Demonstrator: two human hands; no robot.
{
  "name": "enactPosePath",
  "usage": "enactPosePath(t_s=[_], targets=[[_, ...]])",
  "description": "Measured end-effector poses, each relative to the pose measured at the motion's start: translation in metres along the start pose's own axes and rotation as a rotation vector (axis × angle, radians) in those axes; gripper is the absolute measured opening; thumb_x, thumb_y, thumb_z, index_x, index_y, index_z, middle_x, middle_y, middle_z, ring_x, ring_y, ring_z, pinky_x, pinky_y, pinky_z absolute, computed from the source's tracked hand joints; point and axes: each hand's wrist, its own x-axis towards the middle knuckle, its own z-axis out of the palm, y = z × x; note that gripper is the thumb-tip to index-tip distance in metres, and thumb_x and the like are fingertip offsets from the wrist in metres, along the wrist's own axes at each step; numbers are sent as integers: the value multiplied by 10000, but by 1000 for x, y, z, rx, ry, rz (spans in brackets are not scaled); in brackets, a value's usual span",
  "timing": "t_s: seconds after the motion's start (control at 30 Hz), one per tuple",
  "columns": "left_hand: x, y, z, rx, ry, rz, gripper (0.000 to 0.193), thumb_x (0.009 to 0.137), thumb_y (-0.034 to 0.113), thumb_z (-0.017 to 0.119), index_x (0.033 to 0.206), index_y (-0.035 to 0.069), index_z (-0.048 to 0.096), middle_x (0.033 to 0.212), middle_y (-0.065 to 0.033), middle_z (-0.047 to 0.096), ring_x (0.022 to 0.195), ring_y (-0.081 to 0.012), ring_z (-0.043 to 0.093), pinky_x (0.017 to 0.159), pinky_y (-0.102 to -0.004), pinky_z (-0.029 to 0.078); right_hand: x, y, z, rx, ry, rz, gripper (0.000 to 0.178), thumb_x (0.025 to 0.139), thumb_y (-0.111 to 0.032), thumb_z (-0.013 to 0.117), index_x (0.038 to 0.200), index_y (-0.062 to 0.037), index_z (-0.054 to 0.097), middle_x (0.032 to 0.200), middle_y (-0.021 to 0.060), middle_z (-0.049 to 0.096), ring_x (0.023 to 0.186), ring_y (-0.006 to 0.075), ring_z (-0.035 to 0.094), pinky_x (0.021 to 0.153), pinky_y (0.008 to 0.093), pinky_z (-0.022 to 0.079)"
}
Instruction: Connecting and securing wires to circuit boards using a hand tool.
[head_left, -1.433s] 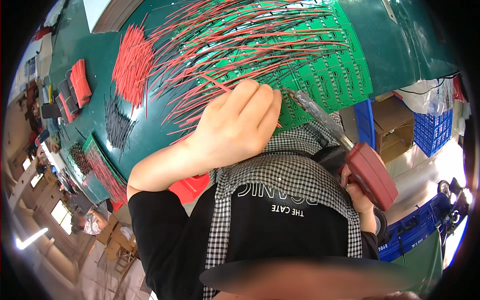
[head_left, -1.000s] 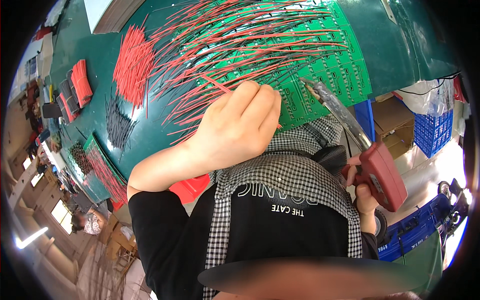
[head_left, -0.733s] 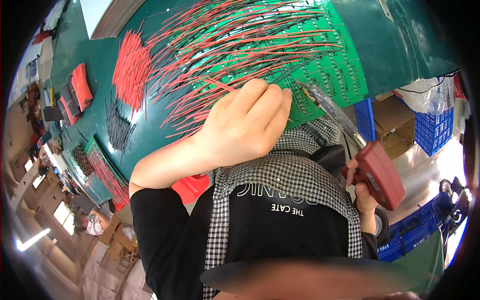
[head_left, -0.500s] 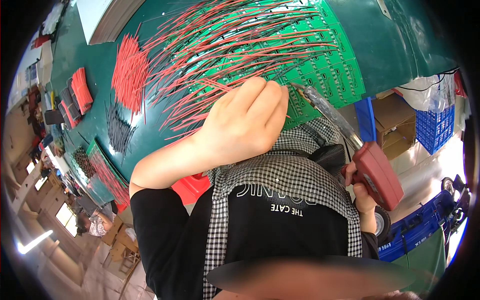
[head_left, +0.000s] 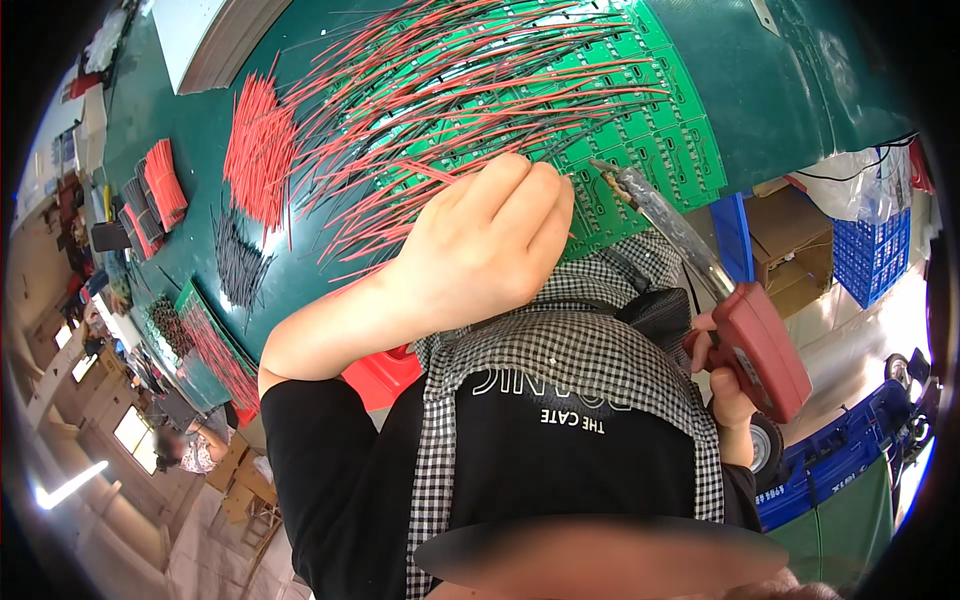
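Observation:
My left hand (head_left: 490, 235) is closed in a pinch at the near edge of a green circuit board panel (head_left: 690, 150). Its fingertips are turned away from view, so what they hold is hidden. Thin red and black wires (head_left: 470, 105) fan out over the panel, some passing under this hand. My right hand (head_left: 728, 385) is wrapped around the red pistol-shaped handle of a soldering gun (head_left: 765, 350). The gun's long metal barrel points toward the panel, its tip just right of my left fingers, with a small gap between. Whether the tip touches the board I cannot tell.
On the green table (head_left: 800, 90) lie a loose pile of red wires (head_left: 258, 155), a pile of black wires (head_left: 240, 255) and bundled wires (head_left: 162, 180). A white stack (head_left: 215, 40) stands at the back left. Right of me are a cardboard box (head_left: 790, 235) and a blue crate (head_left: 870, 255).
The soldering gun has shifted slightly right, and its tip has drawn a little away from my left fingers. My left hand has barely moved.

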Motion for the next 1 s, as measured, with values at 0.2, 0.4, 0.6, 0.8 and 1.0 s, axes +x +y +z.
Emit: enactPosePath(t_s=[0.2,0.4,0.6,0.8,1.0], targets=[[10,1,-2,-128,13,-70,348,604,29,639,941,-61,641,869,-118,568,742,-252,578,631,-325,505,8,2,-7,84,-74,-138,634,730,-27,741,1269,78,424,948,155,655,639,162,617,533,232,474],[16,1,6,-119,32,-41,350,606,25,637,944,-70,640,856,-124,565,737,-257,575,630,-330,502,-7,15,-24,-424,-33,-180,503,753,-24,719,1214,32,524,994,169,656,792,258,678,719,319,535],[19,2,3,-84,-23,-36,346,613,19,640,945,-77,633,862,-131,567,747,-259,581,635,-332,508,-12,21,-27,-515,59,-178,336,736,-100,736,1052,-16,660,1043,202,654,936,345,660,803,370,532],[20,-4,15,41,132,71,151,636,37,619,772,-25,602,715,-37,438,651,-143,479,463,-225,439,-11,20,-31,-496,-29,-171,519,730,-154,747,1178,37,569,1086,189,639,822,277,668,723,342,532],[20,2,5,16,7,11,247,622,26,625,859,-44,616,796,-82,499,702,-196,527,552,-276,473,1,-1,-6,92,79,-34,831,734,-352,807,1316,74,393,997,151,647,627,143,589,548,227,441]])
